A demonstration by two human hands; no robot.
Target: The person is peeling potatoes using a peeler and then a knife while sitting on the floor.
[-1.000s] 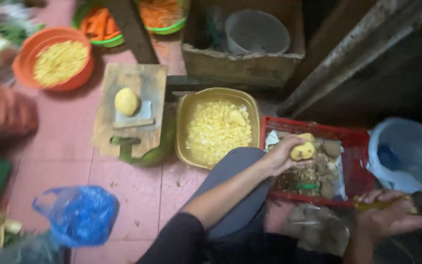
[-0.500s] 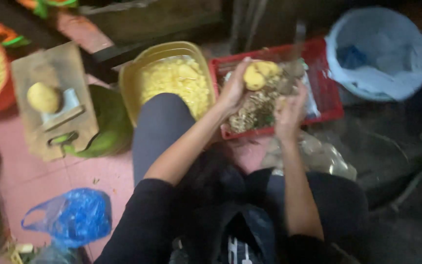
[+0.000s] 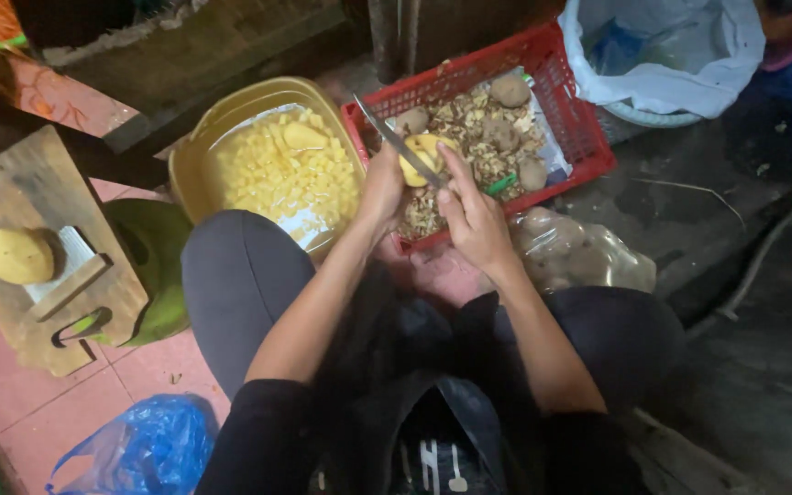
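Now both hands (image 3: pixel 428 197) clasp the potato (image 3: pixel 419 158), knife (image 3: pixel 396 142) across it.

The floor (image 3: pixel 57 385) is pink tile at lower left, dark concrete at right. On it sit a yellow basin (image 3: pixel 196 174) upper centre, a red crate (image 3: pixel 588 137) beside it, a wooden slicing board (image 3: pixel 11 206) left, a blue bag (image 3: pixel 144 449) bottom left, and a clear bag of potatoes (image 3: pixel 579 257).
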